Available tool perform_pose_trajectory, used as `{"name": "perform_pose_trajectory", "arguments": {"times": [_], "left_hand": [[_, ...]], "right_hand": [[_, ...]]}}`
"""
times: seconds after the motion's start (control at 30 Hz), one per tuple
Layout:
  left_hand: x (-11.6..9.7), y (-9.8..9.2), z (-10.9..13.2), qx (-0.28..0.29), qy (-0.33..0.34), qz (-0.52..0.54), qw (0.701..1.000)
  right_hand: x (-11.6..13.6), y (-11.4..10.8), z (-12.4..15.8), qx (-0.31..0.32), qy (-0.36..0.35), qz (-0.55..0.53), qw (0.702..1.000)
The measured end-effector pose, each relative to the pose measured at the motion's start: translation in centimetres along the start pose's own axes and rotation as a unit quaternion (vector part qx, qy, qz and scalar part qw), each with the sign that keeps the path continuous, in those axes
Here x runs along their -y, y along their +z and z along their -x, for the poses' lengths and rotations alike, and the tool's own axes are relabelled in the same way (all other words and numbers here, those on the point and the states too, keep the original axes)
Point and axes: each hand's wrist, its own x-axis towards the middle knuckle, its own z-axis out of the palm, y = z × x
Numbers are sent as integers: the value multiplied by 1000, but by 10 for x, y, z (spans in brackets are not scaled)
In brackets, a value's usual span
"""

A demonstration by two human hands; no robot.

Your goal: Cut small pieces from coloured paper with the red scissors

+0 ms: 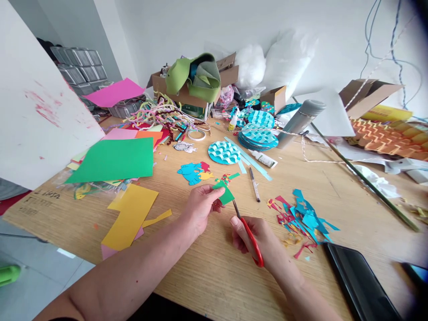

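Observation:
Between the thumb and fingers of my left hand (pixel 200 206) is a small piece of green paper (pixel 224 194). My right hand (pixel 254 236) grips red-handled scissors (pixel 253 244), their blades touching the lower right edge of the green piece. Just beyond the paper lie a blue paper fish (pixel 191 173), a yellow cutout (pixel 205 176) and a red one (pixel 205 166). A small heap of coloured bits (pixel 226 178) sits behind the green piece, partly hidden by it. To the right of the scissors is a pile of blue and red paper scraps (pixel 306 214).
Green sheets (pixel 117 158) and yellow paper (pixel 133 214) lie at left. A pen (pixel 254 185), glue bottle (pixel 264 158) and blue wavy paper disc (pixel 224 152) are farther back. A grey flask (pixel 302 122) stands behind. A black phone (pixel 357 281) lies near right, beyond which a long stick (pixel 368 178) slants.

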Motion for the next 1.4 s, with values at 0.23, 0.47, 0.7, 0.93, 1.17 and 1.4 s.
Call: {"name": "perform_pose_trajectory", "arguments": {"times": [0.23, 0.47, 0.7, 0.93, 1.17, 1.4], "left_hand": [[3, 1, 1, 11, 25, -35, 999], [5, 0, 1, 20, 24, -37, 999], [5, 0, 1, 29, 28, -28, 999], [6, 0, 2, 37, 30, -22, 999], [6, 1, 2, 36, 34, -22, 999], [5, 1, 1, 36, 30, -22, 999]], "right_hand": [[3, 3, 2, 19, 35, -31, 999], [5, 4, 3, 22, 44, -53, 997], [2, 5, 2, 20, 33, -43, 998], [2, 4, 1, 23, 36, -47, 998], [3, 5, 2, 26, 43, -58, 997], [2, 5, 3, 25, 33, -58, 997]]}}
